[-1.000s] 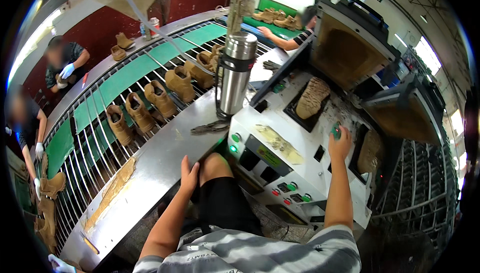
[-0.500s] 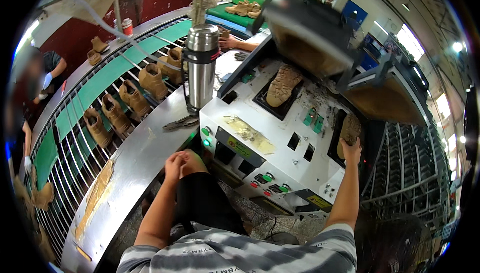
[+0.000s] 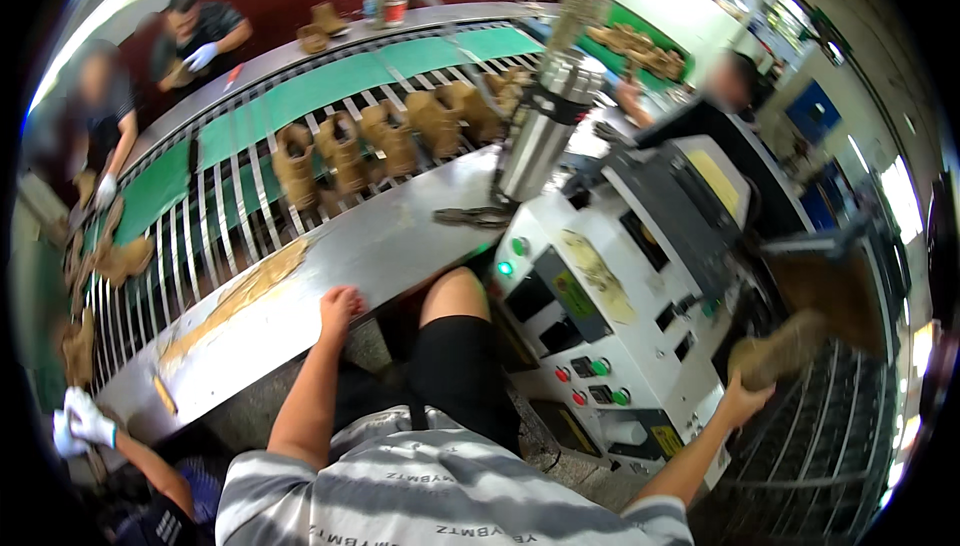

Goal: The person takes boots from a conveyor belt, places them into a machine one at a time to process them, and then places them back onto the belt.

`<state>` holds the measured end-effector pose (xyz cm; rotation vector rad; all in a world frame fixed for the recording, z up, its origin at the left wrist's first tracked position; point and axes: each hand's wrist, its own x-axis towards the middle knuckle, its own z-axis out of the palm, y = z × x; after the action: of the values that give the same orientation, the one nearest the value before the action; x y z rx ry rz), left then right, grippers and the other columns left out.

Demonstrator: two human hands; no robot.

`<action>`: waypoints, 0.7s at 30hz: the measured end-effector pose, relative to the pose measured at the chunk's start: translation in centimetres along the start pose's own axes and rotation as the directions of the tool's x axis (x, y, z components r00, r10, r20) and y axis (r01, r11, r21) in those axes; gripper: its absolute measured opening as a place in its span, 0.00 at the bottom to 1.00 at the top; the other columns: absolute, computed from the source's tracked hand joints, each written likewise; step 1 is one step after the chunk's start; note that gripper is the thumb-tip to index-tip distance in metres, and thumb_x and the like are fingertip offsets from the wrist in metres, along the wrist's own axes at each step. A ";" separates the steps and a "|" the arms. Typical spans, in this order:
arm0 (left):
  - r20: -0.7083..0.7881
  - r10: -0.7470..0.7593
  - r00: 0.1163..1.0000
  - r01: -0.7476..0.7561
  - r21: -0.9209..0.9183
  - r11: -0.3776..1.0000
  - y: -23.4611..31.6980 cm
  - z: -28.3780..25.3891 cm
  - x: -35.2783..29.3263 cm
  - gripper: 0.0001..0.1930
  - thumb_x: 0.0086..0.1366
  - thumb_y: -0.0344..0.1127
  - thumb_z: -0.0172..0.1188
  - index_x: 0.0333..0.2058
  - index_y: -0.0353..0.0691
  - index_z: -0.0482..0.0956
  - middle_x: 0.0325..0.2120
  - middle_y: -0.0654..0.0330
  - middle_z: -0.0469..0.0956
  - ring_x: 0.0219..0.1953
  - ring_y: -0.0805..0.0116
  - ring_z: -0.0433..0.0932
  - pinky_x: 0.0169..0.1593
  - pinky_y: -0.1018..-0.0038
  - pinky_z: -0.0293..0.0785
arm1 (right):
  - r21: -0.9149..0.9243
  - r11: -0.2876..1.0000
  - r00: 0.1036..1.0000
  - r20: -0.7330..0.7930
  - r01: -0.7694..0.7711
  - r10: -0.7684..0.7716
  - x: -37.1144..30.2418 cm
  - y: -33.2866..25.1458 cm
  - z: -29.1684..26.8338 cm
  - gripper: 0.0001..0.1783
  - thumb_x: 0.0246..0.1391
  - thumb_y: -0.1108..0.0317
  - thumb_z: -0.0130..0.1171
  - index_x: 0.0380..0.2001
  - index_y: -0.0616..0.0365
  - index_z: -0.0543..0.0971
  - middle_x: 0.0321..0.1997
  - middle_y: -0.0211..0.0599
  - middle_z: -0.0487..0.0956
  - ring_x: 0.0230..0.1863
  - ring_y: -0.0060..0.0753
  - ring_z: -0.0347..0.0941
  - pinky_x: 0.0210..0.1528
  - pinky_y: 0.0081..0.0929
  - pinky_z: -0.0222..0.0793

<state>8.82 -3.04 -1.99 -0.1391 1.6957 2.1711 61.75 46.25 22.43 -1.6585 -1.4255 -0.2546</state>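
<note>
My right hand (image 3: 742, 404) grips a tan boot (image 3: 785, 348) by one end, holding it tilted above the right station of the white machine (image 3: 655, 354). The boot's far end is blurred. My left hand (image 3: 342, 308) is curled closed with nothing visible in it, over the near edge of the metal table (image 3: 385, 236) and beside my knee. The machine's left dark lid (image 3: 675, 181) is down over its station, hiding what lies beneath. Its right lid (image 3: 830, 286) stands raised behind the boot I hold.
Left of me runs a roller conveyor (image 3: 215, 246) carrying several tan boots (image 3: 385, 136). On the table stand a steel flask (image 3: 545, 136) and pliers (image 3: 470, 217). A dark rack (image 3: 800, 446) is at right. Several co-workers, some gloved (image 3: 92, 418), surround the line.
My right hand has lifted the boot out of the machine's right station. The left lid has swung down. My left hand has moved off my knee, and my view has turned left.
</note>
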 end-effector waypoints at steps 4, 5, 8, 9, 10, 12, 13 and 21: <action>0.075 0.110 0.991 -0.130 0.363 0.923 0.1 2.3 -0.5 0.09 0.62 0.35 0.57 0.34 0.36 0.81 0.24 0.60 0.80 0.26 0.74 0.77 0.32 0.77 0.74 | -0.004 0.989 0.981 -0.128 -0.146 0.144 -5.3 4.1 0.7 0.44 0.38 0.48 0.71 0.56 0.63 0.69 0.49 0.46 0.79 0.49 0.52 0.75 0.53 0.43 0.69; 0.103 0.162 0.981 -0.191 0.472 0.861 -0.1 2.3 -0.8 0.09 0.61 0.36 0.58 0.33 0.37 0.82 0.24 0.60 0.81 0.27 0.73 0.78 0.34 0.74 0.74 | 0.085 0.985 0.983 -0.100 -0.148 0.156 -5.5 4.4 0.6 0.40 0.41 0.49 0.70 0.53 0.65 0.72 0.48 0.47 0.80 0.48 0.50 0.75 0.53 0.40 0.69; 0.287 0.063 0.956 -0.159 0.324 0.932 1.3 3.1 -2.9 0.10 0.61 0.35 0.57 0.37 0.36 0.81 0.29 0.59 0.81 0.33 0.70 0.78 0.38 0.73 0.74 | 0.362 0.929 0.997 0.005 -0.076 0.079 -7.7 1.0 -0.9 0.31 0.53 0.49 0.62 0.46 0.70 0.78 0.51 0.48 0.79 0.49 0.46 0.75 0.57 0.33 0.65; 0.370 -0.017 0.929 -0.077 0.239 0.968 1.3 3.3 -3.4 0.10 0.62 0.33 0.57 0.40 0.35 0.80 0.32 0.59 0.81 0.33 0.71 0.78 0.39 0.74 0.74 | 0.485 0.864 0.991 0.060 -0.133 0.119 -10.0 -2.3 -1.7 0.30 0.57 0.48 0.57 0.46 0.70 0.79 0.54 0.50 0.77 0.52 0.45 0.73 0.61 0.30 0.61; 0.468 -0.071 0.881 -0.034 0.213 0.976 2.2 4.0 -4.6 0.11 0.64 0.31 0.54 0.43 0.36 0.78 0.34 0.60 0.81 0.37 0.72 0.78 0.42 0.75 0.75 | 0.530 0.812 0.967 0.189 -0.246 0.170 -11.4 -3.4 -1.7 0.32 0.58 0.49 0.55 0.52 0.71 0.74 0.59 0.51 0.73 0.58 0.44 0.69 0.65 0.34 0.57; 0.647 -0.063 0.760 -0.046 0.149 0.988 2.5 5.0 -6.4 0.13 0.63 0.29 0.58 0.46 0.35 0.76 0.38 0.60 0.79 0.41 0.72 0.77 0.47 0.73 0.74 | 0.708 0.674 0.967 0.253 -0.211 0.038 -15.1 -7.0 -0.5 0.32 0.59 0.52 0.54 0.55 0.72 0.70 0.62 0.53 0.68 0.60 0.44 0.66 0.65 0.36 0.57; 0.694 0.049 0.718 -0.114 0.048 0.992 3.2 6.0 -7.8 0.18 0.61 0.27 0.60 0.50 0.34 0.73 0.42 0.60 0.77 0.45 0.71 0.75 0.53 0.71 0.72 | 0.779 0.593 0.962 0.272 -0.205 -0.024 -17.2 -8.9 0.3 0.33 0.59 0.54 0.53 0.57 0.73 0.69 0.64 0.54 0.66 0.61 0.44 0.65 0.65 0.37 0.58; 0.754 0.363 0.547 -0.017 -0.424 0.906 16.6 3.9 -11.4 0.50 0.49 0.48 0.74 0.65 0.36 0.56 0.62 0.55 0.62 0.64 0.59 0.60 0.66 0.61 0.54 | 0.882 0.356 0.103 0.403 -0.309 -0.909 -31.4 -30.3 -10.3 0.30 0.46 0.64 0.65 0.52 0.65 0.71 0.52 0.40 0.74 0.51 0.36 0.71 0.56 0.33 0.65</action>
<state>14.08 -5.28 17.74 0.8969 0.7557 2.1285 29.62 15.00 22.35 -0.1405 -2.3153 1.4470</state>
